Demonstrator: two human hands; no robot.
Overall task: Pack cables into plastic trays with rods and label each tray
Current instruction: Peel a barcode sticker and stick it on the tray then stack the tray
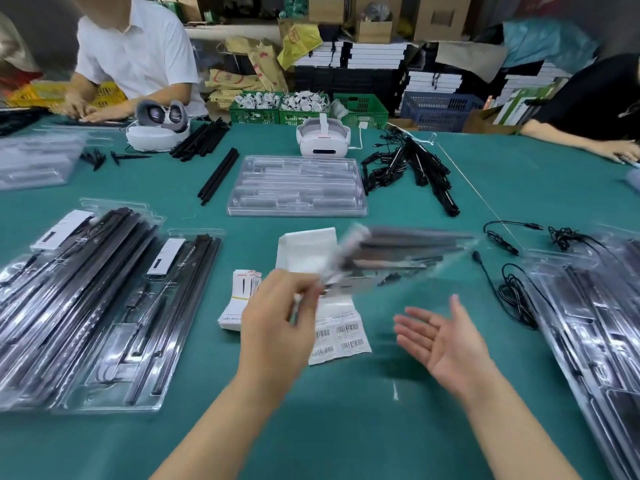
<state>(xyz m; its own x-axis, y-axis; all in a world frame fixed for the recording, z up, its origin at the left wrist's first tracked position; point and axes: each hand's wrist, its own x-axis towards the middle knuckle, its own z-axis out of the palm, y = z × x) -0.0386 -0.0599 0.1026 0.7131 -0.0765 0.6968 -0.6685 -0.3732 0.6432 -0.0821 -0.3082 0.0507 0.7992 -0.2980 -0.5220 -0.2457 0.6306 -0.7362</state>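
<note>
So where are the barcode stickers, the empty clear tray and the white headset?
barcode sticker sheet (341,336): head view, on its printed middle.
empty clear tray (296,185): head view, on its moulded middle.
white headset (323,142): head view, on its front shell.

A packing workshop or small warehouse. A big green-covered table (346,427) carries clear plastic trays (297,185), black rods (218,176) and cable bundles (408,168), with other workers seated at ten and two o'clock. At twelve o'clock, crates (360,110), stacked flat boxes (375,55) and cardboard cartons (440,17) crowd the floor.
</note>
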